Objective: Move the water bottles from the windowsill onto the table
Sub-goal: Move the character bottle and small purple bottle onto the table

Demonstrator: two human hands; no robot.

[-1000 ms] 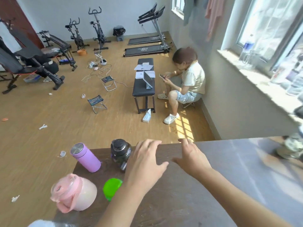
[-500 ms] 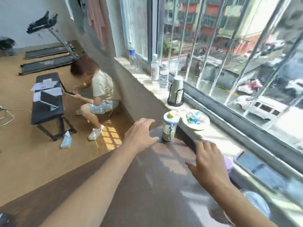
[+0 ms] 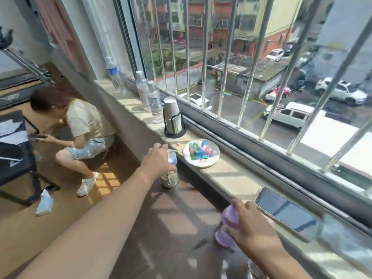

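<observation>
Since half a second ago, we are reaching further: left hand (image 3: 156, 161) closing over the upright bottle (image 3: 170, 174) at the tabletop (image 3: 161, 228) edge, right hand (image 3: 251, 224) wrapping the purple bottle (image 3: 228, 226). Clear bottles (image 3: 154, 101) are standing upright farther along the windowsill (image 3: 231, 178), nearer our left.

Left arm stretched long and bare from the lower left edge toward frame centre, wrist straight; left hand (image 3: 156, 162) seen from the back, palm down, fingers curled around something, thumb side toward the window. Right forearm enters from the bottom right, shorter in view, wrist bent slightly inward. Right hand (image 3: 251, 226) back up, fingers bent and closed in a grip, knuckles toward the window.
</observation>
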